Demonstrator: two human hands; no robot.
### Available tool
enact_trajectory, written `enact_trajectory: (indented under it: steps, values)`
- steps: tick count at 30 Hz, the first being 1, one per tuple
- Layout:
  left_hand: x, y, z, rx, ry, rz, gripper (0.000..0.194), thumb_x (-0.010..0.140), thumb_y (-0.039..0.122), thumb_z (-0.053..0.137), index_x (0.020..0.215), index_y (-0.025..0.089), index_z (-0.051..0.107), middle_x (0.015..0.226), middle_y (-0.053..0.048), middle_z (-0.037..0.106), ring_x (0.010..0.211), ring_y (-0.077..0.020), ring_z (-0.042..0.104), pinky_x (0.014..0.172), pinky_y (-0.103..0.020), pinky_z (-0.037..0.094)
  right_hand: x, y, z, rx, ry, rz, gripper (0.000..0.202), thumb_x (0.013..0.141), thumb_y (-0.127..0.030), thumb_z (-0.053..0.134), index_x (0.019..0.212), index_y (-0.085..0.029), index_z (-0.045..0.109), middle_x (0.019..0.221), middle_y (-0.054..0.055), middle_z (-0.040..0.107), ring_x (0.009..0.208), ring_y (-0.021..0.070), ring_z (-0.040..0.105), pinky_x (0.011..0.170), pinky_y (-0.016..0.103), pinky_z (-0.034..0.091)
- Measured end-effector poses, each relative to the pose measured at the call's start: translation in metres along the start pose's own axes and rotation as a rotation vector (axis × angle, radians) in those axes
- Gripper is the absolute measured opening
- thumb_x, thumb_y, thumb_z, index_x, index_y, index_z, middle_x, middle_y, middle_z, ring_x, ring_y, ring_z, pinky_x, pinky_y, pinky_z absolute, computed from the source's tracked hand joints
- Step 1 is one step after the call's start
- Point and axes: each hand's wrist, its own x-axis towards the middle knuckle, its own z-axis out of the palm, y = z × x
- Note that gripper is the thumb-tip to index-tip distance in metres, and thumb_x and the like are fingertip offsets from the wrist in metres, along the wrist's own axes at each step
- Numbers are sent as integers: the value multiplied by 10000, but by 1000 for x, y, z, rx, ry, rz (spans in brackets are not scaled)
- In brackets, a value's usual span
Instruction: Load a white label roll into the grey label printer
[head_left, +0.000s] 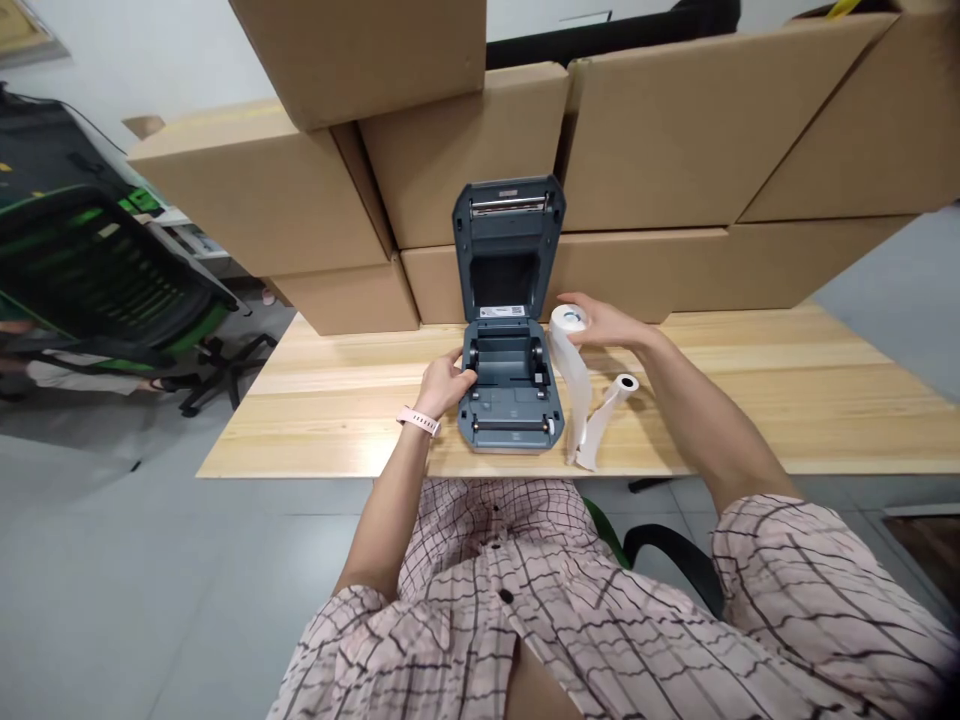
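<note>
A dark grey label printer (514,400) stands on the wooden table with its lid (506,255) raised, the inner compartment showing no roll. My left hand (444,383) grips the printer's left side, thumb over the edge. Just right of the printer, my right hand (600,322) is closed round a white paper roll (568,319), whose loose strip hangs toward the table's front edge. Beside that strip lies a smaller roll (627,384) with a dark core, and its own paper end trails to the same spot.
Cardboard boxes (660,140) are stacked along the back of the wooden table (322,420). To the left, beyond the table, is an office chair (112,270) with part of a person near it. The table's front edge runs close to my body.
</note>
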Motion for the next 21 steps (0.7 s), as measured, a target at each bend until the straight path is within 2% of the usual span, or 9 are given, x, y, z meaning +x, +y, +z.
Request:
enact_trajectory:
  steps: [3,6,8,10,12,14,16,19,21]
  values:
    - [-1,1,0,-7,-4,6,671,756,213,587,1414,122,681,502,55,539,519,-157,483,571,-245,336,-33,13,-7,212,56,3,1035,723,-510,854,1618,-224,421,1592,171,576,1489,381,542,1240,571,449]
    - [-4,5,-1,21,17,0,668,770,220,580,1422,119,678,520,52,545,530,-159,491,588,-252,358,-89,33,-14,435,115,82,808,811,-521,820,1527,-287,527,1489,152,672,1431,345,612,1181,578,519]
    - [-6,8,-1,42,41,-16,679,781,227,579,1445,115,664,525,51,542,548,-166,509,609,-259,383,-127,43,-12,541,50,161,664,838,-493,815,1450,-357,595,1488,112,683,1355,328,675,1086,553,602]
    - [-9,11,0,60,59,-28,673,784,226,578,1442,121,669,517,52,530,567,-177,531,633,-266,408,-154,48,-4,610,-24,203,659,820,-465,845,1433,-405,612,1542,85,645,1305,320,705,1013,524,644]
    - [-11,13,2,79,71,-35,663,779,216,577,1429,137,683,514,51,529,584,-185,553,654,-272,425,-167,45,10,606,-45,196,690,789,-465,881,1428,-390,631,1542,90,643,1324,326,685,1043,523,625]
    - [-14,14,4,90,86,-44,671,775,207,576,1434,143,681,528,46,545,598,-189,569,668,-276,431,-167,39,23,561,-17,187,651,772,-509,897,1361,-327,690,1459,108,699,1337,336,665,1113,534,577]
    - [-16,15,5,88,99,-54,683,776,205,574,1449,142,669,541,43,557,609,-190,580,675,-278,430,-162,32,33,534,21,206,591,745,-559,906,1238,-274,751,1337,114,759,1263,339,697,1128,539,558]
    - [-17,15,6,70,95,-60,683,778,217,575,1451,145,667,540,48,549,608,-184,575,665,-274,412,-163,28,33,583,24,229,535,697,-584,925,1099,-259,788,1186,116,803,1096,343,752,1031,541,599]
    - [-16,14,7,53,87,-55,685,771,222,579,1447,150,669,532,54,535,594,-176,554,647,-270,390,-171,26,23,611,-13,149,518,694,-617,908,1070,-278,800,1101,133,814,1007,361,769,978,567,601]
